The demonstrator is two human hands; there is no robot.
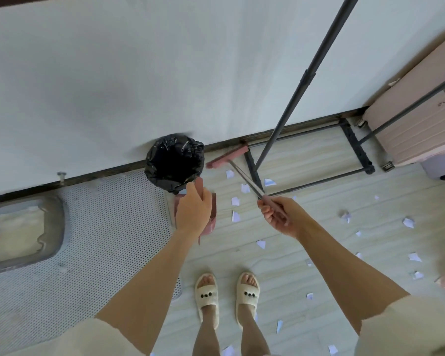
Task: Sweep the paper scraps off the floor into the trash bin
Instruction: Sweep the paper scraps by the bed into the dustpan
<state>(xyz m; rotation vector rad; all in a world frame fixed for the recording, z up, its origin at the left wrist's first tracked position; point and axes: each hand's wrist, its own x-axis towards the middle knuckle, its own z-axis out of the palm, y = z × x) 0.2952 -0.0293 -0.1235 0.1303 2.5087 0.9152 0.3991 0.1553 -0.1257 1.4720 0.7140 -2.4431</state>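
Note:
My left hand [193, 211] grips the handle of a pink dustpan [210, 222], which is raised and tilted against the near rim of the trash bin [174, 160], a bin lined with a black bag standing by the wall. My right hand [278, 215] holds the handle of a pink broom; its head [228, 157] rests on the floor by the baseboard, right of the bin. White paper scraps [235, 201] lie scattered on the pale wood floor between the broom and my feet, and more scraps [408, 223] lie to the right.
A black garment rack base [357, 147] and its slanted pole [303, 83] stand right of the broom. A pink suitcase [416, 119] sits at far right. A perforated grey mat [108, 227] with a litter tray [23, 232] covers the left floor. My slippered feet [226, 294] are below.

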